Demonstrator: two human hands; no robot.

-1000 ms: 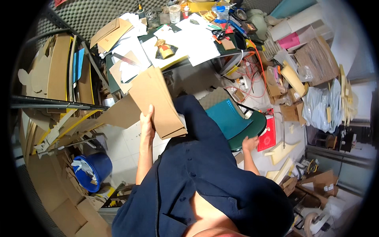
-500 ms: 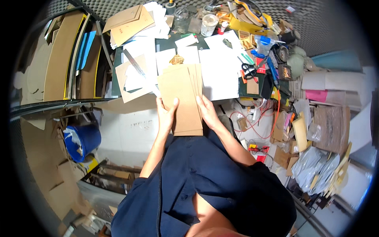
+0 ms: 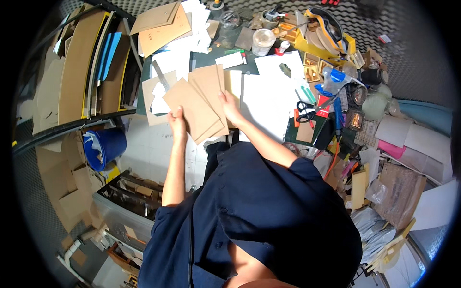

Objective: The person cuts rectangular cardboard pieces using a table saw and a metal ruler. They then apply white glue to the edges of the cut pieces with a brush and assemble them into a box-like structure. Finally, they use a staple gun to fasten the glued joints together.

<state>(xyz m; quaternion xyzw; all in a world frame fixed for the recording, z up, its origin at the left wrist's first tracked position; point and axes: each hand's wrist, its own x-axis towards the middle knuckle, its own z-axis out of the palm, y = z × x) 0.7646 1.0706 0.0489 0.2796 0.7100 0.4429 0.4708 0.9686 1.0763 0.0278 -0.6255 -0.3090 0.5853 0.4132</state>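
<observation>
Several brown cardboard sheets (image 3: pixel 194 110) are fanned out in front of me, above the near edge of the worktable. My left hand (image 3: pixel 177 124) grips the lower left corner of the front sheets, its thumb on top. At the right edge of the rear sheets, my right hand (image 3: pixel 229 106) is closed on the cardboard, its fingers partly hidden behind it. White paper (image 3: pixel 261 98) lies on the table just right of the sheets. A metal ruler (image 3: pixel 161 76) rests on papers to their left.
Black-handled scissors (image 3: pixel 306 106) lie at the table's right side. A white tub (image 3: pixel 263 41) and a yellow box (image 3: pixel 312 45) stand at the back. More brown boards (image 3: pixel 161 29) are stacked at the back left. A blue bin (image 3: pixel 108 149) stands on the floor at left.
The cardboard stack has gone from nearly aligned to fanned out, the front sheets tilting left. Both hands have moved up and left with it, and my view has shifted.
</observation>
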